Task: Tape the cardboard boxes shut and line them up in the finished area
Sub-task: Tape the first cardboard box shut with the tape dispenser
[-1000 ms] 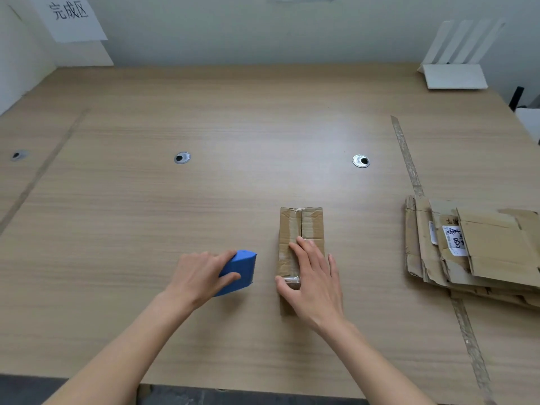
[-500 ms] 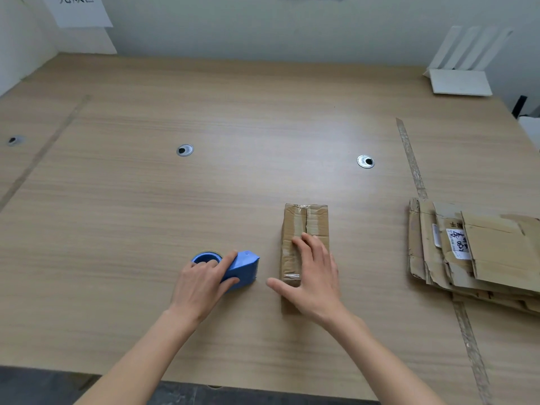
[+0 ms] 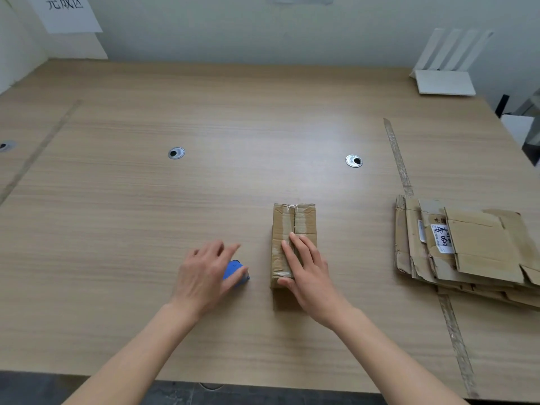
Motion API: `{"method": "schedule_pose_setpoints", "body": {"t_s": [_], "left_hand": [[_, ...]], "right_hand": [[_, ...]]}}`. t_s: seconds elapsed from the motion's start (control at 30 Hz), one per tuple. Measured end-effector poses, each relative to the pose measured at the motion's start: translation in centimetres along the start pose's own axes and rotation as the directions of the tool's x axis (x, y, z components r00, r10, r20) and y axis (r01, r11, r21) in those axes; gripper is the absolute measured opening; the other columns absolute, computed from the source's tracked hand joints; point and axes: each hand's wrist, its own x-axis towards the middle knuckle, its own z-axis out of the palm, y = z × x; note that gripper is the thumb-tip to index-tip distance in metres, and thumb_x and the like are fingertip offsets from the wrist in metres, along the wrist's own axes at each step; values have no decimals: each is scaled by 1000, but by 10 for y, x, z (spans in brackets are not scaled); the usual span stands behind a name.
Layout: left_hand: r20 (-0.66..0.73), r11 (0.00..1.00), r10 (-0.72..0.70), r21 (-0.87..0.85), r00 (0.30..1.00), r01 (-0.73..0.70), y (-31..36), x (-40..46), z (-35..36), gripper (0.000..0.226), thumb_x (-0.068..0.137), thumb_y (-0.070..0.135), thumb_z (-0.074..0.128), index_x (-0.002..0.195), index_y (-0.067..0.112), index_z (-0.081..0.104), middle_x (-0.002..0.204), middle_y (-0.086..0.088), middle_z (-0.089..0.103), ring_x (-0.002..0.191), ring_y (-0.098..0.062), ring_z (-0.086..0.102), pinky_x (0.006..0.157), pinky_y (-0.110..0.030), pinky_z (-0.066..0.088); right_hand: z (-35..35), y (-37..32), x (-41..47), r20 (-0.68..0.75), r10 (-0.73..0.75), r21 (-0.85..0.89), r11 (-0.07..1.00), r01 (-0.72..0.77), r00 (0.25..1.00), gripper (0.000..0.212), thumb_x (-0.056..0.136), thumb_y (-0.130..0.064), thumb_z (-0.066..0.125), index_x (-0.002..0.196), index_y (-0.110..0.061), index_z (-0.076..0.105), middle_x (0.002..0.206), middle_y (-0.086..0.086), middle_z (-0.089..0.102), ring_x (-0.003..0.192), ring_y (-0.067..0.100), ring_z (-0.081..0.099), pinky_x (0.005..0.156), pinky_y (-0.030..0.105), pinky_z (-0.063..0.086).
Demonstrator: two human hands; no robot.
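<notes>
pressing flat on the small cardboard box (image 3: 293,229) at mid-table, the right hand (image 3: 308,273) lies with fingers straight along its taped top seam; the left hand (image 3: 206,274), fingers loosely spread, covers the blue tape dispenser (image 3: 235,271), grip unclear; the flattened cartons (image 3: 467,252) at right wait untaped; finished area sign (image 3: 65,11) cut off, nothing lined up.

Wood-grain table (image 3: 233,118) fills the view. Three round metal grommets (image 3: 176,153) sit in a row across it. Pale wall (image 3: 233,27) behind the table; paper sign (image 3: 68,13) at its left. White slatted rack (image 3: 444,68), possibly a file holder, far right corner of table.
</notes>
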Motion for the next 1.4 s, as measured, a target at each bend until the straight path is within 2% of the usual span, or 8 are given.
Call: {"method": "schedule_pose_setpoints", "body": {"t_s": [0.1,0.23,0.4,0.53,0.63,0.87,1.1,1.4], "left_hand": [[18,978,173,-126,985,-169,32,19,1,52,90,58,53,130,27,61,114,-1,61,96,-20,62,79,-35,49],[94,947,257,-221,962,-231,56,24,16,49,91,58,50,129,30,64,139,1,57,123,-18,55,95,-36,51],[61,942,198,-288,978,-173,58,16,29,37,93,49,50,119,31,70,137,2,60,125,-18,56,90,-38,55],[26,944,249,-232,968,-236,59,16,32,33,94,43,53,116,26,71,134,-3,62,123,-22,59,87,-37,56],[18,945,286,-170,958,-279,59,14,33,33,95,39,53,120,23,68,136,-6,61,122,-25,59,87,-38,56],[56,934,261,-266,964,-238,60,17,28,38,98,37,48,131,31,63,138,-5,59,129,-23,55,96,-36,53],[32,919,187,-360,982,-163,67,13,30,27,96,40,55,112,29,74,137,-5,60,127,-23,56,95,-36,54],[49,913,239,-351,970,-207,59,15,30,27,95,36,58,116,29,73,137,-5,60,127,-22,55,93,-31,54]], "right_hand": [[-12,12,0,143,-41,198,980,12,989,80,98,-53,44,162,-17,12,170,-1,1,156,14,-8,125,47,17],[-39,27,-8,134,-78,400,916,18,988,89,94,-40,69,162,-24,13,169,-13,0,155,5,-3,126,27,9],[-50,51,-24,49,7,367,930,-24,999,47,94,-42,68,139,-37,56,160,-28,27,147,-2,28,115,39,41],[-42,49,-28,2,-20,352,936,18,1000,40,98,-43,61,137,-34,58,162,-28,24,142,-2,40,102,38,53],[-34,51,-33,10,-31,287,958,27,999,50,97,-25,67,143,-34,50,164,-28,16,140,7,46,94,39,57],[-53,50,-33,142,-28,354,935,-25,989,66,88,-18,67,145,-41,42,163,-35,6,145,0,36,102,34,51],[-36,32,-33,-36,149,569,816,-102,988,19,94,-39,69,113,-37,67,158,-31,30,134,-7,46,98,44,54],[-36,44,-32,24,86,578,812,-84,996,24,98,-28,66,120,-36,65,160,-29,27,143,-3,38,102,46,51]]}}
